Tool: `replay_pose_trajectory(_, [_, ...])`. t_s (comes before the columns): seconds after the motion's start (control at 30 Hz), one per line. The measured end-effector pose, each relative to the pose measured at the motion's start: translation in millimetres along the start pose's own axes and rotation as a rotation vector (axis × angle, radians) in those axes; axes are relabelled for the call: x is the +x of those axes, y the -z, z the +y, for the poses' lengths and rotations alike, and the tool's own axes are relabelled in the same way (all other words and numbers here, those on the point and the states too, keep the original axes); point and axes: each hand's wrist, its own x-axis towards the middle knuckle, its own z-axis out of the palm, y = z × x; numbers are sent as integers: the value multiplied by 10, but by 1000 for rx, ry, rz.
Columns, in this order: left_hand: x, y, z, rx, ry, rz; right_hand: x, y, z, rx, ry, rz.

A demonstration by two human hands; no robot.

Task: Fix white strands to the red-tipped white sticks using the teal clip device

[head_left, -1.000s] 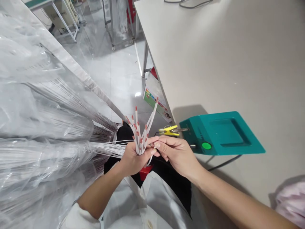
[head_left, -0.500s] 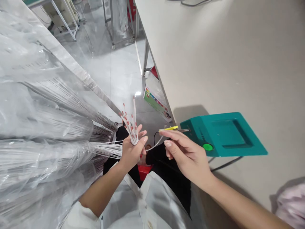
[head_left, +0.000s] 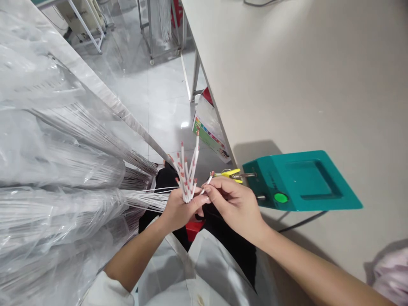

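My left hand [head_left: 181,209] is closed around a bunch of thin white wires [head_left: 188,180] whose reddish tips fan upward above the thumb. The wires trail left from the fist toward a plastic-wrapped bundle [head_left: 79,208]. Close beside it, my right hand [head_left: 236,204] pinches a single white wire [head_left: 208,180] between thumb and index finger, its reddish end pointing up. Just beyond the right fingers, a yellow clip [head_left: 231,174] is fixed on a metal rod of the teal device [head_left: 274,170]. That device has a green round button [head_left: 281,198] and sits at the table edge.
The pale table [head_left: 287,85] spreads along the right. Several plastic-wrapped wire bundles lie at left behind a rail [head_left: 127,114]. A printed box [head_left: 210,127] stands on the floor under the table edge. Pinkish cloth [head_left: 390,270] is at lower right, and a black cable [head_left: 304,221] runs behind the device.
My right hand has moved left, away from the clip to my left hand, and its fingers have closed on one wire. The wire tips in my left hand have shifted slightly right.
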Motion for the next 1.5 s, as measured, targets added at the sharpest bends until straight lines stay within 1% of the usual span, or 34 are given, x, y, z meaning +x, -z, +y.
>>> replay_pose_trajectory(0.07, [16,26,-56,-109,-23,65,-23,12,20,35,-35,11])
replay_pose_trajectory(0.17, [41,57,-110,-273,-28,290,-62,15,38,36,-46,2])
replay_pose_trajectory(0.2, [44,61,-106,-288,-37,357,-73,10,40,17,-34,-11])
replay_pose_trajectory(0.23, [43,60,-90,-278,-53,398,-84,2,41,-7,-17,-30])
replay_pose_trajectory(0.27, [37,52,-64,-248,-67,402,-93,-9,43,-33,1,-51])
replay_pose_trajectory(0.3, [27,39,-31,-208,-72,376,-102,-22,47,-57,18,-69])
replay_pose_trajectory(0.4, [-5,-14,66,-137,-79,272,-130,-62,72,-104,71,-97])
replay_pose_trajectory(0.5, [-19,-43,101,-134,-110,283,-151,-64,102,-110,149,-100])
replay_pose_trajectory(0.6, [-27,-43,87,-79,-46,307,-141,-14,95,-156,201,-30])
replay_pose_trajectory(0.67, [-37,-47,75,-58,-16,299,-118,26,66,-179,206,39])
replay_pose_trajectory(0.73, [-48,-64,69,-47,-27,268,-90,52,34,-164,205,69])
replay_pose_trajectory(0.87, [-60,-103,64,-4,-71,195,-58,52,11,-124,154,51])
replay_pose_trajectory(1.03, [-77,-101,38,-38,-13,241,-47,21,25,-75,138,16])
replay_pose_trajectory(1.3, [-119,-65,20,-92,-13,231,-47,-19,13,-106,189,31])
replay_pose_trajectory(1.43, [-117,-48,-8,-105,-5,206,-37,47,11,-127,196,-2])
replay_pose_trajectory(1.5, [-117,-39,-3,-109,4,205,-19,113,-10,-159,190,14])
